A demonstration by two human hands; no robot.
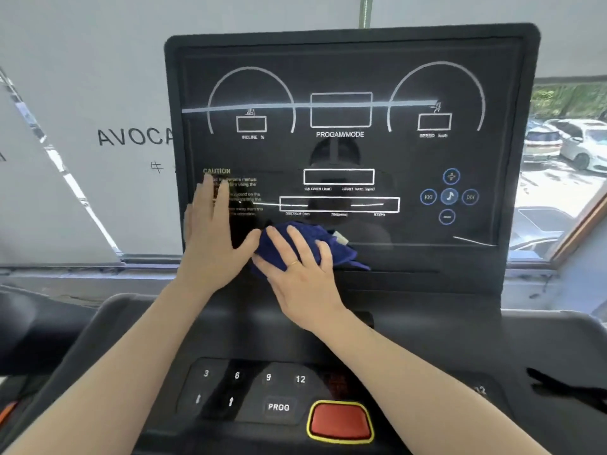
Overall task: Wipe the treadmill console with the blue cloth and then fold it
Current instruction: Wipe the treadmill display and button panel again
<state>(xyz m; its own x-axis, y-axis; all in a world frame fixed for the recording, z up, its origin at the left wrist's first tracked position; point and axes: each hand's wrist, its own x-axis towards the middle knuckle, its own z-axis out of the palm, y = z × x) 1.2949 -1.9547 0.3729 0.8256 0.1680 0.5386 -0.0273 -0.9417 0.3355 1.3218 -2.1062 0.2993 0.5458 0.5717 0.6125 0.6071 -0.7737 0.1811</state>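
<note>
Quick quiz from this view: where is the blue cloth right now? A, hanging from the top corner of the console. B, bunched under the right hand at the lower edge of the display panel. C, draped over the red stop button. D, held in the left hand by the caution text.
B: the blue cloth is bunched under the right hand low on the display panel, while the left hand lies flat beside it.

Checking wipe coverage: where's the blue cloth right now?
Head view: the blue cloth is bunched under the right hand against the console screen's lower centre, beside the left hand.
</note>
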